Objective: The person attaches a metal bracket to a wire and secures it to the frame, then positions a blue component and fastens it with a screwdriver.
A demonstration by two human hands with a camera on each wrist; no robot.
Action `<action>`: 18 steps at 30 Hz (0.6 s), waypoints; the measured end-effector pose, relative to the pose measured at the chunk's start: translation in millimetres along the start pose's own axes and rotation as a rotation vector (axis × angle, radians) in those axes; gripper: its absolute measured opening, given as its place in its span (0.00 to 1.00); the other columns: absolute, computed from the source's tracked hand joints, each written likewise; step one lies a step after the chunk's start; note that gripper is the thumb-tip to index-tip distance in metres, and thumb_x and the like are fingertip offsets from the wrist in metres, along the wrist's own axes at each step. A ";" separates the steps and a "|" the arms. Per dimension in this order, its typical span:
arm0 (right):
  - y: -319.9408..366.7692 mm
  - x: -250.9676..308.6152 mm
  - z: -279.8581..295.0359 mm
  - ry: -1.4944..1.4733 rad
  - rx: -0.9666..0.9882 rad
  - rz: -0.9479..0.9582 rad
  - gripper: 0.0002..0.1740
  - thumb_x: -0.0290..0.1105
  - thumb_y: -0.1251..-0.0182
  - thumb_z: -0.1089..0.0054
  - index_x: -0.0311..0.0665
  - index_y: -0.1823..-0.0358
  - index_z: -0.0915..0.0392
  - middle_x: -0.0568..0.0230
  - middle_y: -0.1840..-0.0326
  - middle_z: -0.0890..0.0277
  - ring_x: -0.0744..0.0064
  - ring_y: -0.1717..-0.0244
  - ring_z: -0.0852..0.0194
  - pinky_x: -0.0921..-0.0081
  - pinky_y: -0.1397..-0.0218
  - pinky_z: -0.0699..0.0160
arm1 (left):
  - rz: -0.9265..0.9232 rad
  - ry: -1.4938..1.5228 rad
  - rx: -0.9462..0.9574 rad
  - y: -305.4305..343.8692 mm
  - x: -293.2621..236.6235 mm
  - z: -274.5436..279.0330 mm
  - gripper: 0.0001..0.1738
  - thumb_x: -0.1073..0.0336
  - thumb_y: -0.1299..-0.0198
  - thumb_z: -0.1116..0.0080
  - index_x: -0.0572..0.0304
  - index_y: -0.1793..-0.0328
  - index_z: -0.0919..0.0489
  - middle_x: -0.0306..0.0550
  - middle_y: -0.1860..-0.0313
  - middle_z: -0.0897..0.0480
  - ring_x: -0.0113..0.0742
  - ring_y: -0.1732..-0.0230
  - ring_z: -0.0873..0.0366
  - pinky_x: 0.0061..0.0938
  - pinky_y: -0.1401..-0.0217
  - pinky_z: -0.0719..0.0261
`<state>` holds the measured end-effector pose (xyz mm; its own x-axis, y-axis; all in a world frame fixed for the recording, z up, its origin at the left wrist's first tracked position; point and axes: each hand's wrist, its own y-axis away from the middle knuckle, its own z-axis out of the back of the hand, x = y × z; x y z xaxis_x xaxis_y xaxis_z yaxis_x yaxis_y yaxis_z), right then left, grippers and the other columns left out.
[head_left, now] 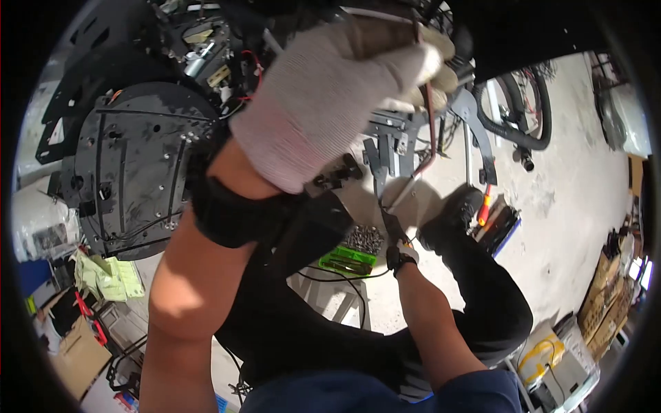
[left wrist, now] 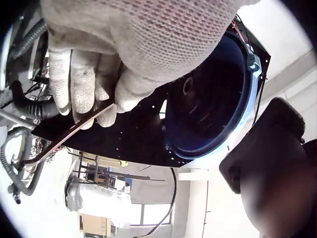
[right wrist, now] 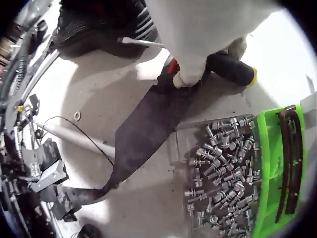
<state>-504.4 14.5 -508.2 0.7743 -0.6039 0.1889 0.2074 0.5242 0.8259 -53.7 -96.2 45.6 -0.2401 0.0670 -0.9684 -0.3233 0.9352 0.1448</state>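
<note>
My gloved left hand (head_left: 330, 100) is raised high and large in the head view. Its thumb and fingers pinch a long brown hex key (head_left: 432, 131) with a bent lower end; the left wrist view shows this hex key (left wrist: 64, 136) slanting away from the fingertips. Low down, my gloved right hand (right wrist: 203, 37) grips a black flat strip (right wrist: 148, 126) together with a screwdriver (right wrist: 230, 71), its black, yellow-ended handle on one side and shaft on the other. The strip runs down toward dark metal parts. The glove hides part of the grip.
Beside the right hand are a clear tray of bolts (right wrist: 223, 171) and a green tray (right wrist: 267, 148) holding brown hex keys. A black machine plate (head_left: 138, 158) stands at left. A shoe (head_left: 458, 213), a red-and-yellow screwdriver (head_left: 485, 208) and a black hose (head_left: 544, 117) lie to the right.
</note>
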 end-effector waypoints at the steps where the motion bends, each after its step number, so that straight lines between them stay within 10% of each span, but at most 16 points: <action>1: 18.7 27.7 6.7 0.003 0.008 0.015 0.35 0.60 0.45 0.44 0.41 0.43 0.26 0.54 0.49 0.21 0.59 0.45 0.24 0.70 0.43 0.28 | -0.048 -0.042 0.028 -3.6 5.8 2.5 0.12 0.67 0.36 0.49 0.68 0.52 0.21 0.47 0.64 0.17 0.29 0.64 0.19 0.19 0.58 0.22; 6: 150.3 127.4 56.8 0.145 -0.127 -0.173 0.30 0.54 0.40 0.49 0.37 0.48 0.23 0.49 0.54 0.20 0.52 0.51 0.22 0.63 0.49 0.26 | -0.003 0.038 0.062 -8.8 13.7 3.3 0.12 0.67 0.35 0.51 0.68 0.51 0.22 0.47 0.64 0.18 0.29 0.65 0.19 0.19 0.60 0.20; 8: 128.0 107.7 39.7 0.050 -0.277 -0.024 0.27 0.51 0.37 0.51 0.31 0.57 0.22 0.43 0.61 0.20 0.46 0.56 0.21 0.57 0.54 0.26 | 0.092 -0.037 0.088 -5.6 13.4 9.1 0.15 0.63 0.33 0.53 0.63 0.46 0.26 0.42 0.63 0.23 0.31 0.57 0.22 0.28 0.46 0.22; 13: 209.5 204.2 66.0 -0.105 -0.332 0.390 0.26 0.51 0.31 0.54 0.31 0.60 0.26 0.40 0.67 0.22 0.38 0.62 0.23 0.53 0.60 0.28 | 0.109 0.164 0.072 -1.6 27.9 10.9 0.10 0.65 0.33 0.51 0.58 0.50 0.23 0.32 0.70 0.25 0.20 0.71 0.28 0.17 0.67 0.27; 18: 308.3 310.9 128.5 0.251 -0.419 0.557 0.28 0.49 0.28 0.59 0.30 0.45 0.30 0.36 0.62 0.23 0.38 0.61 0.23 0.51 0.56 0.26 | -0.090 -0.129 -0.120 -4.0 38.4 5.9 0.09 0.61 0.41 0.44 0.57 0.62 0.18 0.32 0.72 0.22 0.22 0.71 0.27 0.21 0.64 0.27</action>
<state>-276.5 -88.8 -126.6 0.9345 -0.0521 0.3522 -0.0844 0.9287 0.3612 -56.3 -95.3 6.7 -0.0883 0.0365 -0.9954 -0.4469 0.8916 0.0723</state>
